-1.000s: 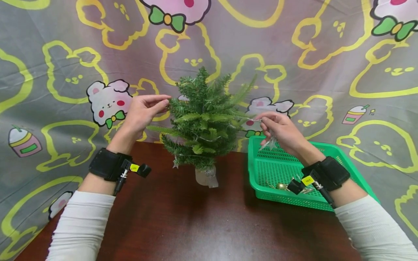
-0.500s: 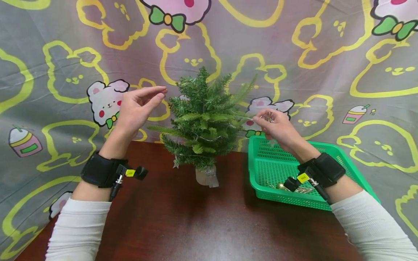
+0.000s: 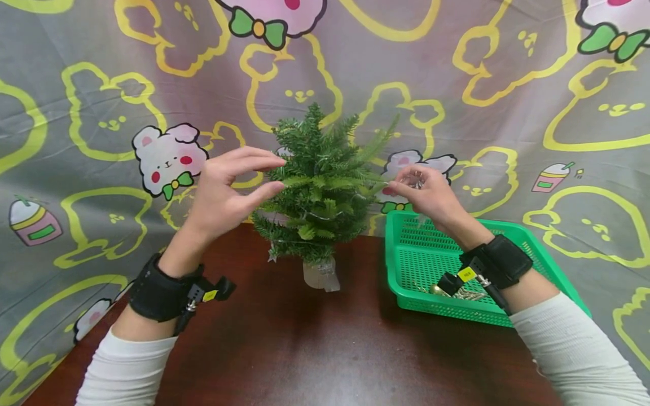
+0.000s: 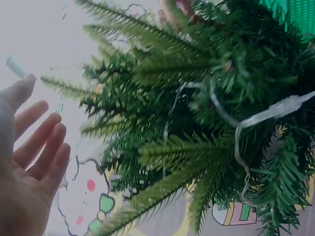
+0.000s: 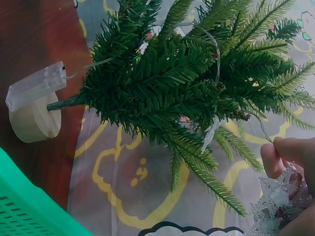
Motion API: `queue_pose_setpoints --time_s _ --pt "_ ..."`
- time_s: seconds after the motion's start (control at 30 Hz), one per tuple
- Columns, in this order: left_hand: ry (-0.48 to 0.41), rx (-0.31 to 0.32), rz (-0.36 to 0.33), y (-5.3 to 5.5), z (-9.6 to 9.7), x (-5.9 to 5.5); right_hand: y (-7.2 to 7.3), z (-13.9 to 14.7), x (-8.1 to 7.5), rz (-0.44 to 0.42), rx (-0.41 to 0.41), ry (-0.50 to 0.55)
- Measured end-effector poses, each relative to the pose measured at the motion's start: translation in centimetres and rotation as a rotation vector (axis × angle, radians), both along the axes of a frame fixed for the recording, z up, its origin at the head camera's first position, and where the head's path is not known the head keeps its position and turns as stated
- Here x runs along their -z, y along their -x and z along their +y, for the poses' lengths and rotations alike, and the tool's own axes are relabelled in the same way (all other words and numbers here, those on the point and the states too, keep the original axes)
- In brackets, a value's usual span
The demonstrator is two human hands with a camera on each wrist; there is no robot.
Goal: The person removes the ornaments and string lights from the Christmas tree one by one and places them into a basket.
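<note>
A small artificial Christmas tree (image 3: 320, 192) stands upright on a round wooden base (image 5: 29, 125). A thin clear wire of string lights (image 5: 216, 54) runs among its branches, and a clear plastic box (image 5: 39, 86) rests against the base. My right hand (image 3: 431, 192), at the tree's right side, pinches the string's wire between thumb and forefinger. Bunched glittery silver stars (image 5: 275, 196) of the string lie in that palm. To the tree's left is my left hand (image 3: 220, 194), thumb and fingers spread apart and holding nothing, fingertips overlapping the outer branches in the head view.
A green perforated basket (image 3: 447, 313) stands right of the tree, below my right hand, with a gold ball (image 3: 435, 289) and other gold ornaments inside. Behind hangs a patterned curtain (image 3: 508, 203). Under everything is a dark reddish wooden table (image 3: 304, 349).
My left hand has drawn back from the branches, spread its fingers, and come in again toward the tree. My right hand has shifted slightly left, still pinching the wire.
</note>
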State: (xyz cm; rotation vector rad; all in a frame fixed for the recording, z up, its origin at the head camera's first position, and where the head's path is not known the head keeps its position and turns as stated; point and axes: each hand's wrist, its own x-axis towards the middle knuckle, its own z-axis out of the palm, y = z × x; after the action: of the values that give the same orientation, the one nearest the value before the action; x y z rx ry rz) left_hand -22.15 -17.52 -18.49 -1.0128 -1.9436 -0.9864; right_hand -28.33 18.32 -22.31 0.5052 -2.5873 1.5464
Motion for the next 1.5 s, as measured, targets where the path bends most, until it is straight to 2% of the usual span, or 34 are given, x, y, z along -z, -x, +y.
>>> queue_pose_setpoints --time_s 0.07,0.17,0.33,0.5,0.67,0.8,1.03,1.13,1.3,1.5 --pt "0.058 -0.04 0.065 -0.1 0.5 0.1 0.0 0.0 0.0 0.011 0.002 -0.003" --pt "0.113 -0.067 0.128 -0.3 1.1 0.3 0.0 0.1 0.0 0.02 -0.009 -0.011" --pt "0.131 -0.095 0.177 -0.4 1.3 0.5 0.0 0.4 -0.2 0.028 -0.029 -0.045" --pt "0.11 -0.123 0.201 -0.3 1.0 0.7 0.1 0.5 -0.5 0.091 -0.022 -0.117" --pt "0.067 -0.131 0.189 -0.2 0.7 0.9 0.0 0.4 -0.9 0.123 0.033 -0.18" --pt "0.029 -0.12 0.174 0.0 0.4 0.9 -0.1 0.2 -1.2 0.129 0.067 -0.187" --pt "0.0 -0.146 0.155 0.2 -0.1 1.1 0.0 0.3 -1.4 0.174 0.065 -0.17" --pt "-0.015 -0.151 0.142 0.4 -0.5 1.2 0.0 0.4 -1.4 0.16 0.055 -0.172" --pt "-0.077 -0.128 0.093 0.8 -0.9 1.5 0.0 0.5 -1.5 0.131 0.063 -0.196" --pt "-0.14 -0.095 0.034 1.1 -1.3 1.7 -0.1 0.3 -1.5 0.168 0.078 -0.198"
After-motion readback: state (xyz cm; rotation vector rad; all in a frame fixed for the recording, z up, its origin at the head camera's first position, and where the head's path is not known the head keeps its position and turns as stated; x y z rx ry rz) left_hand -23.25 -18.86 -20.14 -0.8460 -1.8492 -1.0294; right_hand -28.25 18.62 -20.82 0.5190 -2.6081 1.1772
